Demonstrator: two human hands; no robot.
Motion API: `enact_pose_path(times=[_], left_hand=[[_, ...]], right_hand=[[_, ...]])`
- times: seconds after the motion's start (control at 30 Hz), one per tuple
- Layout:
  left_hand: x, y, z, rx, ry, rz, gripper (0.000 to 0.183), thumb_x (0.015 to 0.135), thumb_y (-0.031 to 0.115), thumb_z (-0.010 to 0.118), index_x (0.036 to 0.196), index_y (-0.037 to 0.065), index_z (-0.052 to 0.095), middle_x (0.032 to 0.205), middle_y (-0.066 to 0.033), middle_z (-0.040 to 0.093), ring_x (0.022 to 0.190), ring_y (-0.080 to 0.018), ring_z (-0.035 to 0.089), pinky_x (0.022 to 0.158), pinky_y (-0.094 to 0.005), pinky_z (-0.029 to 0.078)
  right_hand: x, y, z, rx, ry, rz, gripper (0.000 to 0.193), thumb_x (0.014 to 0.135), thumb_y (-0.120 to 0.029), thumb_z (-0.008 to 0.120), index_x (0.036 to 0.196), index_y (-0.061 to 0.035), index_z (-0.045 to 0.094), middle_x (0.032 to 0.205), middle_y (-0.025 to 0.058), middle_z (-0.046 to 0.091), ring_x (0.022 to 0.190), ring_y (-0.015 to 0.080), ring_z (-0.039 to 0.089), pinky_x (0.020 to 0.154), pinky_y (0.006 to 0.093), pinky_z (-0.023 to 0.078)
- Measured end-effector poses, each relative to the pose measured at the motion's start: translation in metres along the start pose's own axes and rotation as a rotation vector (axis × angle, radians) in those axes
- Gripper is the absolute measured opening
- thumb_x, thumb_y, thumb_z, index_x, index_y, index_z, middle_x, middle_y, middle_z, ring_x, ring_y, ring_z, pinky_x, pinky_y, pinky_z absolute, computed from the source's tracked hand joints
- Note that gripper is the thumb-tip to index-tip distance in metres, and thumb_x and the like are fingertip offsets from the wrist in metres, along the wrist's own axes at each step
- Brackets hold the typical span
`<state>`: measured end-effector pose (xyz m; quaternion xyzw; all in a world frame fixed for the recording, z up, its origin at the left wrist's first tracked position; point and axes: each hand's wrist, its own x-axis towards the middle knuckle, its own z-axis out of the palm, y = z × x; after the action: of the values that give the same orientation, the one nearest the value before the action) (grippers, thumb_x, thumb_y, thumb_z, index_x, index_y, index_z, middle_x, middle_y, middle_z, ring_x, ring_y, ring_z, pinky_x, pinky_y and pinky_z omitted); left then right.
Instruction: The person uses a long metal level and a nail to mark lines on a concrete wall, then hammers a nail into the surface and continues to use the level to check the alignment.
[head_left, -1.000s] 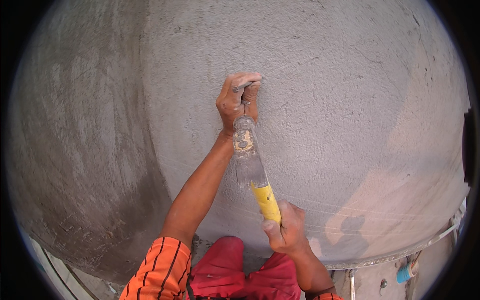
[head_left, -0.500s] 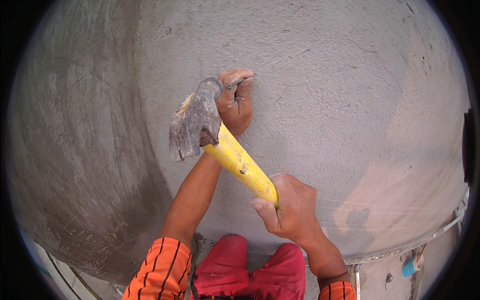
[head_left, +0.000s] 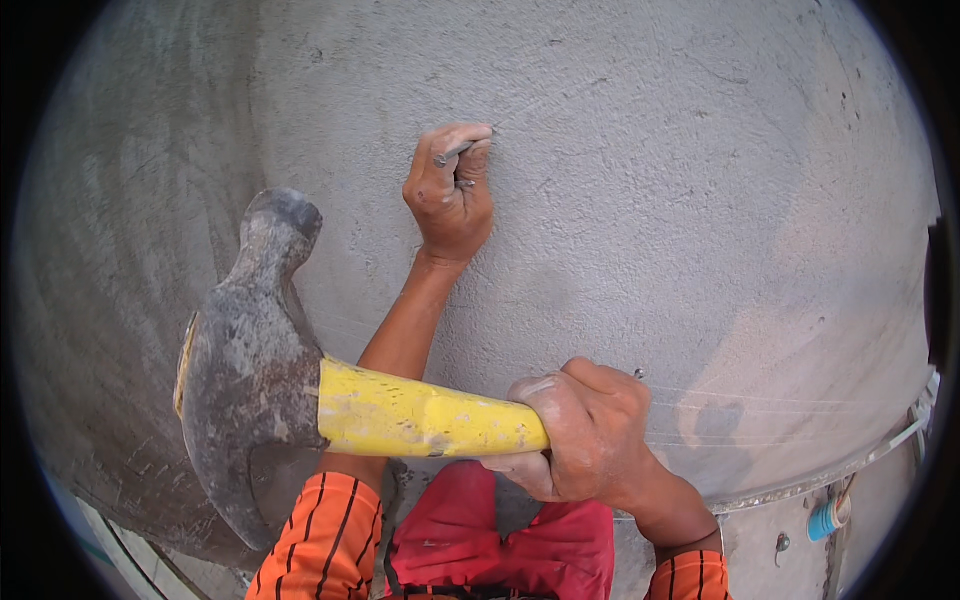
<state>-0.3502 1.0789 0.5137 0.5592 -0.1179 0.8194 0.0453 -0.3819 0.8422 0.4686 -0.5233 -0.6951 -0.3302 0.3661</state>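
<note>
Pinched in the fingers of my left hand (head_left: 447, 220) is a nail (head_left: 455, 153), its tip end up against the grey plastered wall (head_left: 640, 230). A second nail (head_left: 465, 184) pokes out from the same hand, lower between the curled fingers. Around the yellow handle of a claw hammer (head_left: 430, 412), my right hand (head_left: 592, 430) is closed. The worn steel hammer head is off to the left, nearer to me than the left forearm, which it partly covers. Hammer and nail are apart.
Thin pale strings (head_left: 760, 398) run along the lower right of the wall, close to a small nail-like stud (head_left: 640, 373). A blue bucket (head_left: 824, 522) stands on the ground at lower right. My red-trousered legs (head_left: 500, 530) are below.
The hammer has swung back from near the left hand toward me and leftward, its handle now nearly level. My left hand, still on the nail, appears slightly farther left and up.
</note>
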Motion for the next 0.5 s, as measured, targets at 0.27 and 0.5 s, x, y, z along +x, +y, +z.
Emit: enact_pose_path(times=[0.27, 0.5], left_hand=[[0.004, -0.001, -0.003, 0.081, -0.008, 0.043, 0.01, 0.094, 0.01, 0.054, 0.097, 0.004, 0.061, 0.087, -0.0052, 0.064, 0.074, -0.0144, 0.059, 0.065, -0.0263, 0.046], [0.008, 0.013, -0.008, 0.086, -0.072, -0.065, 0.008, 0.093, 0.01, 0.056, 0.096, 0.005, 0.061, 0.087, -0.0059, 0.063, 0.076, -0.0155, 0.06, 0.064, -0.0283, 0.048]], right_hand=[[0.005, 0.017, 0.006, -0.164, -0.077, 0.191, 0.036, 0.083, -0.04, 0.064, 0.081, -0.0053, 0.057, 0.054, 0.0062, 0.049, 0.044, 0.0239, 0.049, 0.041, 0.0341, 0.036], [0.0, 0.016, -0.008, -0.201, -0.023, 0.01, 0.038, 0.079, -0.043, 0.067, 0.075, -0.0063, 0.058, 0.056, 0.0038, 0.052, 0.046, 0.0207, 0.05, 0.04, 0.0328, 0.037]])
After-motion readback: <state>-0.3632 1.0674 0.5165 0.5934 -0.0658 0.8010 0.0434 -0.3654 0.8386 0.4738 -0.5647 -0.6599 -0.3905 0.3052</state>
